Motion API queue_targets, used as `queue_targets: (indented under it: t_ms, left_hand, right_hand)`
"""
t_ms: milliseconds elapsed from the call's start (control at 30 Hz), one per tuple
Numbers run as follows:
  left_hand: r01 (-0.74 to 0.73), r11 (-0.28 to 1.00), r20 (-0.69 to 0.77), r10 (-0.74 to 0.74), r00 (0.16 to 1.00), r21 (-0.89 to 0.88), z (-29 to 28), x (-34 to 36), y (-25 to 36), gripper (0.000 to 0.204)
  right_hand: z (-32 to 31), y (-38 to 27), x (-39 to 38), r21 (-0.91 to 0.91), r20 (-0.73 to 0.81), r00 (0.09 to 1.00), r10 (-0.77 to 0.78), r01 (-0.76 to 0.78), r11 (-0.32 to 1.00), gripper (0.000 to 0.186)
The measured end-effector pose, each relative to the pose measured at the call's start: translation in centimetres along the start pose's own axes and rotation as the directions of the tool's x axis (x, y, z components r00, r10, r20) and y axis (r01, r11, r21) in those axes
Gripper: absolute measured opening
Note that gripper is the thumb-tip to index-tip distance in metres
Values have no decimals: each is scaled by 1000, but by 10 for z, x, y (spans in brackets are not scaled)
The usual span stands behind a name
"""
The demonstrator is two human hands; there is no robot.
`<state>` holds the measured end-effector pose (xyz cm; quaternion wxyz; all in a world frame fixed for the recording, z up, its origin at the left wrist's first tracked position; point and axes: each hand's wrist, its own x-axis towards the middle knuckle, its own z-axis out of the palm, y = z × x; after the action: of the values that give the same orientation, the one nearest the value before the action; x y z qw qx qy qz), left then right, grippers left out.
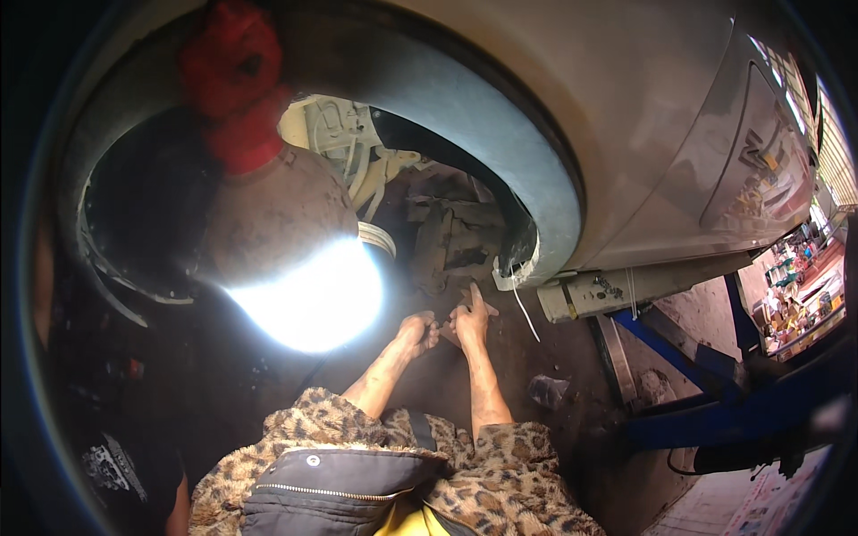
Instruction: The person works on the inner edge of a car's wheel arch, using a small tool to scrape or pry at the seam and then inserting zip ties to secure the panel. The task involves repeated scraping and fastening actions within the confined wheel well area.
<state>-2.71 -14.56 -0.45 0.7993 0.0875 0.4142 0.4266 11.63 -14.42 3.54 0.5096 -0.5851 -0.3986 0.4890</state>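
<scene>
My left hand (418,333) is curled into a fist beneath the wheel arch; what lies inside it, if anything, is hidden. Just right of it, my right hand (470,322) has curled fingers, with one finger stretched toward the dark underbody parts (451,237). A small brownish thing (450,334) shows between the two hands, too unclear to name. Above and to the left hangs a glaring bulb lamp (308,299) with a red socket (237,98), covering part of the wheel arch (500,134) of a raised car.
A white cable tie (525,308) dangles from the arch's lower corner. Blue lift arms (679,357) stand at right under the sill (617,290). Clear plastic (548,390) lies on the floor. Another person in dark clothing (125,473) is at lower left.
</scene>
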Motion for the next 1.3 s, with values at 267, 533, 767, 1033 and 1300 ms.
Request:
queue_targets:
  t_ms: [267, 533, 767, 1033, 1300]
  left_hand:
    - [-121, 985, 150, 102, 983, 125, 17, -5, -7, 74]
    - [-110, 983, 169, 84, 982, 148, 26, -14, -4, 74]
    - [-107, 981, 175, 78, 982, 165, 28, -17, 0, 75]
    - [-103, 978, 195, 67, 979, 181, 35, -17, -1, 78]
    - [-76, 969, 154, 40, 987, 234, 40, -19, -11, 70]
  right_hand:
    - [-19, 3, -13, 13, -75, 997, 12, -11, 1000, 67]
    - [-25, 1, -16, -18, -36, 997, -65, 65, 998, 64]
    - [-13, -12, -18, -76, 57, 987, -152, 156, 985, 63]
    - [-4, -34, -18, -80, 67, 972, -226, 231, 970, 64]
    - [-13, -40, -27, -45, 41, 987, -155, 157, 987, 63]
